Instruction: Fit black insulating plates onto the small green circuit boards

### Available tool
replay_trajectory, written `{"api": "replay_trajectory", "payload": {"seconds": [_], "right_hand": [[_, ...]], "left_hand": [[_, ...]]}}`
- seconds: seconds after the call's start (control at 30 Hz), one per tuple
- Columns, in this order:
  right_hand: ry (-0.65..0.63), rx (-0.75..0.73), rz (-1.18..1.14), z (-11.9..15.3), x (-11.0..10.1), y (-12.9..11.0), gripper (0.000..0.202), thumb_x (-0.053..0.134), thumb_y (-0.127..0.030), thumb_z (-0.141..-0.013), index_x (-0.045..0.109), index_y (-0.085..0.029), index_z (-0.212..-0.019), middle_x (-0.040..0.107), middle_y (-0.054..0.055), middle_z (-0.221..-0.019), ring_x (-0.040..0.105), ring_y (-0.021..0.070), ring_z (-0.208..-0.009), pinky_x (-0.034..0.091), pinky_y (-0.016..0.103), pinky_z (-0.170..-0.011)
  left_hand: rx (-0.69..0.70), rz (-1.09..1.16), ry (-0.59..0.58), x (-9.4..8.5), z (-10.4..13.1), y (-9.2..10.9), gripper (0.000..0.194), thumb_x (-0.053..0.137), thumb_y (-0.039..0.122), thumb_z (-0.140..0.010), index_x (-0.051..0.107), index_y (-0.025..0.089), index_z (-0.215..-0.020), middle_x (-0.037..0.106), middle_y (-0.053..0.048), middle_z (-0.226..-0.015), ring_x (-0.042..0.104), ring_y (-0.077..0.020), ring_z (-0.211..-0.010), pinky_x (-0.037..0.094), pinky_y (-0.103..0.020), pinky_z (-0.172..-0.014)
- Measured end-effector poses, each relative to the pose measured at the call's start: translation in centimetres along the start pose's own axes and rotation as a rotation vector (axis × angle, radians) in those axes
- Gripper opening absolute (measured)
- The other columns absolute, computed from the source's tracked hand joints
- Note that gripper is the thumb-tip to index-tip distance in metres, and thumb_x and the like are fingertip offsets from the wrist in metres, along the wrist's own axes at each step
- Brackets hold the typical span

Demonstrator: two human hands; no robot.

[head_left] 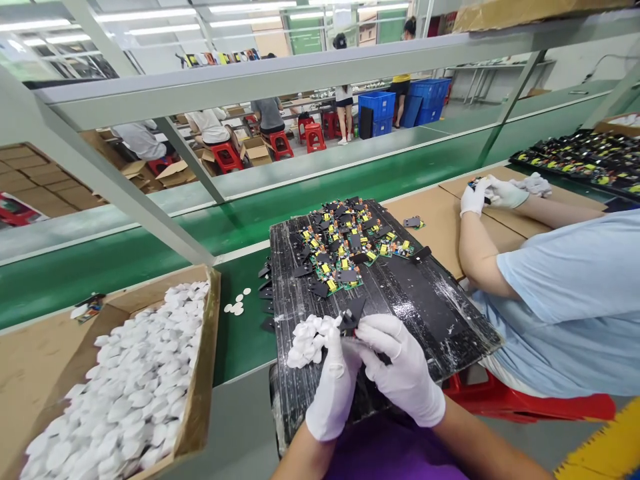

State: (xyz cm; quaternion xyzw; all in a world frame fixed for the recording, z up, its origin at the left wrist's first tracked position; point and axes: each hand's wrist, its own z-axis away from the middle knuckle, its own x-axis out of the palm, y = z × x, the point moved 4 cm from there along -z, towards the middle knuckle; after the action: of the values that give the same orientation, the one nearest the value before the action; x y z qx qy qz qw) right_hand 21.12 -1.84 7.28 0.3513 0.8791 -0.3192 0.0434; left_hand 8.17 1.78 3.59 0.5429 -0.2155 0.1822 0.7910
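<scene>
My left hand (336, 380), in a white glove, is closed on a circuit board with a black plastic piece (353, 313) sticking up from it. My gloved right hand (400, 363) pinches the same assembly from the other side; its lower part is hidden by my fingers. Just left of my left hand lies a heap of white round pads (306, 341). Both hands are over the near part of a black, scuffed board (415, 307). Beyond them on that board is a pile of circuit boards (345, 243) with yellow parts and black plates.
A cardboard box (213, 320) of white pads stands at left, with several loose white discs (239, 303) beside it. On the right a co-worker in a light blue shirt (575, 293) handles a part with gloved hands. A metal frame bar (300, 80) crosses above the green bench.
</scene>
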Motion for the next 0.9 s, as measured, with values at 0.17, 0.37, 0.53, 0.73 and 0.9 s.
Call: {"api": "replay_trajectory", "payload": {"seconds": [0.17,0.37,0.53,0.73,0.9], "right_hand": [[-0.039,-0.025,0.098,-1.1,0.0,0.5,0.049,0.059,-0.01,-0.092,0.053,-0.029,-0.138,0.068,0.009,-0.111,0.066,0.022,-0.103,0.059,0.039,-0.088],[-0.294,0.087,-0.205,-1.5,0.2,0.7,0.046,0.058,-0.017,-0.095,0.051,-0.027,-0.139,0.069,0.006,-0.121,0.066,0.0178,-0.112,0.056,0.033,-0.096],[-0.603,0.275,0.045,-0.9,-0.6,3.7,0.043,0.068,-0.029,-0.091,0.057,-0.023,-0.131,0.068,0.008,-0.12,0.065,0.0227,-0.112,0.052,0.039,-0.098],[-0.829,0.282,0.33,0.0,1.9,3.5,0.022,0.076,-0.033,-0.084,0.066,-0.022,-0.1,0.066,0.003,-0.087,0.063,0.0232,-0.084,0.05,0.035,-0.076],[-0.726,0.367,0.162,0.8,2.6,3.9,0.01,0.059,-0.021,-0.096,0.067,-0.02,-0.101,0.068,0.004,-0.085,0.063,0.0197,-0.08,0.049,0.032,-0.075]], "left_hand": [[0.012,-0.063,-0.154,1.5,-0.3,-0.7,0.044,0.072,0.043,-0.083,0.061,0.022,-0.119,0.066,-0.012,-0.125,0.063,-0.0262,-0.115,0.05,-0.042,-0.102],[0.069,-0.067,0.01,1.1,-0.5,1.7,0.024,0.074,0.041,-0.081,0.067,0.022,-0.092,0.073,-0.005,-0.101,0.071,-0.0207,-0.092,0.055,-0.034,-0.088],[0.012,-0.005,-0.054,-0.2,-0.2,3.9,0.039,0.075,0.046,-0.079,0.071,0.01,-0.094,0.076,-0.015,-0.1,0.074,-0.0274,-0.089,0.057,-0.035,-0.079],[-0.025,-0.009,-0.038,-1.0,-0.5,3.7,0.038,0.073,0.045,-0.08,0.071,0.011,-0.096,0.076,-0.016,-0.105,0.073,-0.0285,-0.097,0.057,-0.036,-0.084],[0.038,-0.082,-0.108,0.2,-0.4,2.2,0.033,0.075,0.046,-0.079,0.068,0.018,-0.096,0.075,-0.01,-0.104,0.072,-0.0297,-0.1,0.058,-0.045,-0.087]]}}
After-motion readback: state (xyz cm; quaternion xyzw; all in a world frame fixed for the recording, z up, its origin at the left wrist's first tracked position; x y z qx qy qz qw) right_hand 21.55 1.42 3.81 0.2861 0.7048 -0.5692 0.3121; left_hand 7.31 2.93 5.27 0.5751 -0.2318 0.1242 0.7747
